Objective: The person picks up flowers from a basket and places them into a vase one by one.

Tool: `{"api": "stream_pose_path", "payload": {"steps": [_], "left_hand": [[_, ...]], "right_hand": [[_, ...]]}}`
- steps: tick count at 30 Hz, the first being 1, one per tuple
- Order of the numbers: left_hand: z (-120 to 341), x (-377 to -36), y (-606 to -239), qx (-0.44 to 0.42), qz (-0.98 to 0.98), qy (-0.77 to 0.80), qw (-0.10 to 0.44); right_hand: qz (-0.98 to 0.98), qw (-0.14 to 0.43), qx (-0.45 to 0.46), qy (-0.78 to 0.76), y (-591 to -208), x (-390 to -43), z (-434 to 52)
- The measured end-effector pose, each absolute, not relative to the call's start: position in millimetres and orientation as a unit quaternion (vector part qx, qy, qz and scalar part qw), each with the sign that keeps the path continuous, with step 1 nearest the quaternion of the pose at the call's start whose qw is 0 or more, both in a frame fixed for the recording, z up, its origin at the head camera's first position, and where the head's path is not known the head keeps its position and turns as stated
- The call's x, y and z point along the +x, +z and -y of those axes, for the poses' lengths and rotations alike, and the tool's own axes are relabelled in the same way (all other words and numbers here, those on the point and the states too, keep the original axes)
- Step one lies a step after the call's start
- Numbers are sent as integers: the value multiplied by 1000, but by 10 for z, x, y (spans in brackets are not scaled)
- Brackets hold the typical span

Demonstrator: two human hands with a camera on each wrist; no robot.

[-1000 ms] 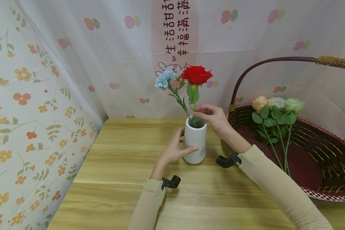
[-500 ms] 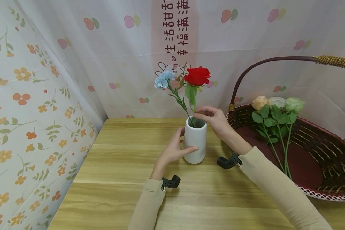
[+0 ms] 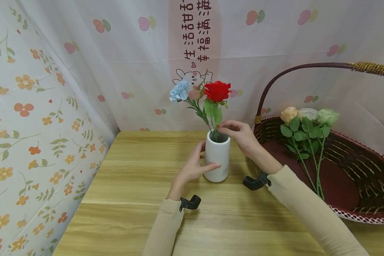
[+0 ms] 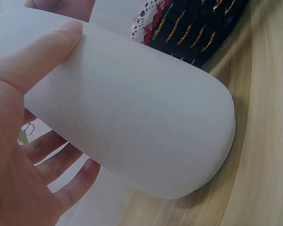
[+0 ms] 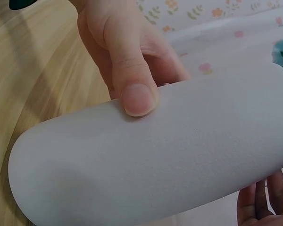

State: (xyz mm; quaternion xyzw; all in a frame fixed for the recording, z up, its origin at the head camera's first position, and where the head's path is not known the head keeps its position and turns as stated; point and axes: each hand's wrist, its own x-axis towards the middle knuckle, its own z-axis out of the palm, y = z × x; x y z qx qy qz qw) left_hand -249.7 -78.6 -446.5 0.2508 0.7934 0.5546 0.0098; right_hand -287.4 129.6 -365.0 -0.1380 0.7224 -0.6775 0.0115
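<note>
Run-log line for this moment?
left hand: grips white vase | right hand: by stem of red rose, grip unclear | red rose, blue flower: stems in vase | basket: three roses

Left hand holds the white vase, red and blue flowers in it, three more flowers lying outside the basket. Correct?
No: the three flowers lie inside the basket, per the head view. Left hand, white vase, red flower, blue flower: as stated.
</note>
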Motion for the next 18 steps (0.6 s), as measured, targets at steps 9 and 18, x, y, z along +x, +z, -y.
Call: {"api": "stream_pose_path", "payload": {"steps": [9, 18], "left_hand": [[788, -2493, -4458, 248, -795, 554, 10], [792, -2496, -4457, 244, -797, 553, 12]], "right_hand": [[-722, 15, -124, -680, -3640, -2814, -1360], [-735, 3, -119, -667, -3609, -2768, -1475]]}}
